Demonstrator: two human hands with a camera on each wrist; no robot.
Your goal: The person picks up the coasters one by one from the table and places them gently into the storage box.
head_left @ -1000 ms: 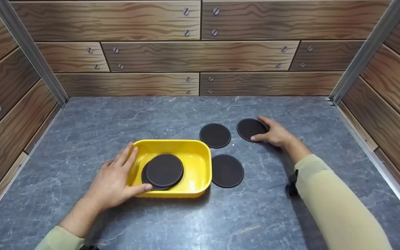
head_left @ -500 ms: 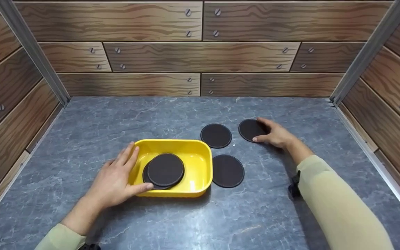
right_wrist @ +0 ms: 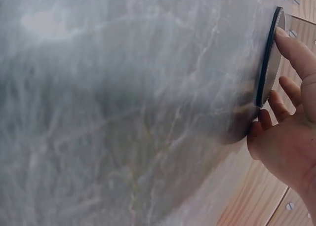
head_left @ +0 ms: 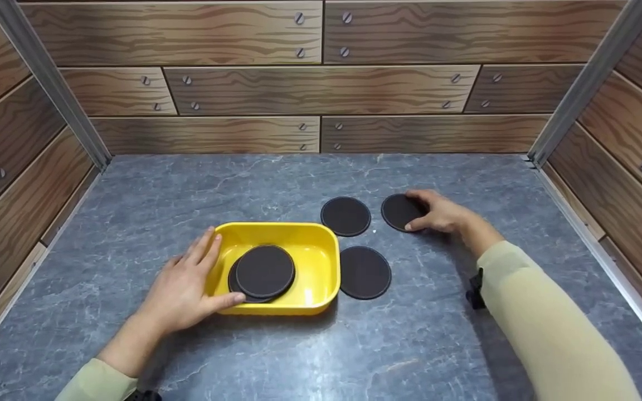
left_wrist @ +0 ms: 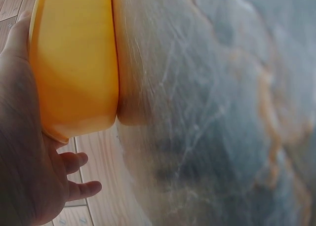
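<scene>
A yellow plastic tub (head_left: 321,267) stands on the table left of centre, two round black coasters (head_left: 265,271) overlapping inside it. My left hand (head_left: 181,292) holds the tub's near left corner, thumb over the front rim and fingertips at the left rim; the left wrist view shows the tub's outer wall (left_wrist: 79,63) beside that hand. At the back right, my right hand (head_left: 438,213) grips a round black coaster (head_left: 399,213) by its edge between thumb and fingers. In the right wrist view that coaster (right_wrist: 271,58) lies low over the tabletop.
Two more black coasters lie flat: one behind the tub's right corner (head_left: 346,216), another right beside the tub's right wall (head_left: 365,273). Wood-patterned panels (head_left: 321,89) enclose the grey marbled table (head_left: 321,362) at the back and both sides.
My right hand and the coaster at its fingertips have shifted slightly toward me, the fingers reaching farther over its edge. The left hand and the tub stay where they were.
</scene>
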